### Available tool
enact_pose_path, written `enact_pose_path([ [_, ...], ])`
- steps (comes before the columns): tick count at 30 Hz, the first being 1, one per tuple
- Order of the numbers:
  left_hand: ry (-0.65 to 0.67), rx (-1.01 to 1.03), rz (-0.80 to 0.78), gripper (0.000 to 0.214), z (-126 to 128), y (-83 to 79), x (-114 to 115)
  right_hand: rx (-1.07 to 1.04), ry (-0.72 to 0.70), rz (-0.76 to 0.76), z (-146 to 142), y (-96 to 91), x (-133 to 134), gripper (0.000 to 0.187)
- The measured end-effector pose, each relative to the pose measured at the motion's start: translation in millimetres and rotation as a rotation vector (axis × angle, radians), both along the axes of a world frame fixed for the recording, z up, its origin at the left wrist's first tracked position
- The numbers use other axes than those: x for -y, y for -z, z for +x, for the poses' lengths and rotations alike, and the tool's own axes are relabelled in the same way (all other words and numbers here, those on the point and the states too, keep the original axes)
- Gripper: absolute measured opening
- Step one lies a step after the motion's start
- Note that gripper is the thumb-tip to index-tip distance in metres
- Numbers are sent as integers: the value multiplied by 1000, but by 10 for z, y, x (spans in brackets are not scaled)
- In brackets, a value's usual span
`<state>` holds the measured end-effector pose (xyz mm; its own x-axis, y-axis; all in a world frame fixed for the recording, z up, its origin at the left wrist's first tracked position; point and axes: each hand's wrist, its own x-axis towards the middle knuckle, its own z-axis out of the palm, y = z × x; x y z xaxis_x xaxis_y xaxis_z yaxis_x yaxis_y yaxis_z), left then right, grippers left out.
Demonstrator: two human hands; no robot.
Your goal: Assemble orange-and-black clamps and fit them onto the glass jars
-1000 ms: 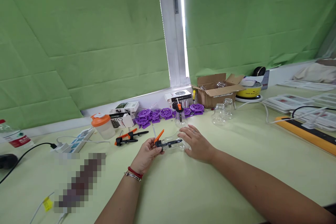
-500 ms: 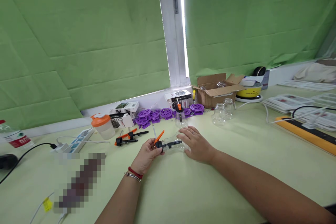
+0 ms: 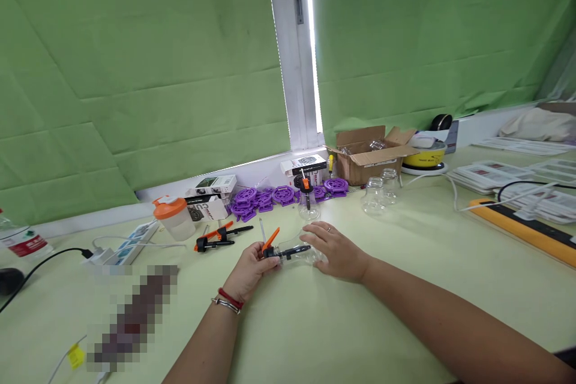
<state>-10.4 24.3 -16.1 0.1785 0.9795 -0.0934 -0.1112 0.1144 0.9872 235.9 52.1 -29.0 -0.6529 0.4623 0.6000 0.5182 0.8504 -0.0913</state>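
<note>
My left hand (image 3: pixel 250 268) pinches the black pump head (image 3: pixel 267 252) with an orange lever at the neck of a clear bottle (image 3: pixel 297 260). The bottle lies on its side just over the table, its neck pointing left. Inside it runs the pump head's black stem. Round the bottle's wide base curls my right hand (image 3: pixel 339 251), hiding that end. Just behind stands a similar clear bottle (image 3: pixel 309 210) with a black and orange pump head in it. To the left lie two loose black and orange pump heads (image 3: pixel 218 243).
Purple plastic parts (image 3: pixel 283 195) line the wall beside small printed boxes (image 3: pixel 207 207). Two clear bottles (image 3: pixel 374 197) stand before an open carton (image 3: pixel 371 156). An orange-lidded cup (image 3: pixel 173 219) and a power strip (image 3: pixel 135 243) are at left; a yellow-black bar (image 3: pixel 522 228) lies right.
The view has shifted slightly. The pump head's stem tilts a little more upward to the right inside the bottle. Both hands keep their hold.
</note>
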Motion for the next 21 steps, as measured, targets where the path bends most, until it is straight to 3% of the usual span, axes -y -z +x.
enact_pose_path([
  [6, 6, -5, -44, 37, 9, -5, -10, -132, -15, -174, 25, 16, 8, 77],
  [16, 25, -12, -30, 35, 8, 19, -9, -182, -65, -406, 81, 46, -50, 72],
  [21, 9, 46, -58, 38, 24, 24, 8, -200, -72, -412, 96, 72, -68, 72],
])
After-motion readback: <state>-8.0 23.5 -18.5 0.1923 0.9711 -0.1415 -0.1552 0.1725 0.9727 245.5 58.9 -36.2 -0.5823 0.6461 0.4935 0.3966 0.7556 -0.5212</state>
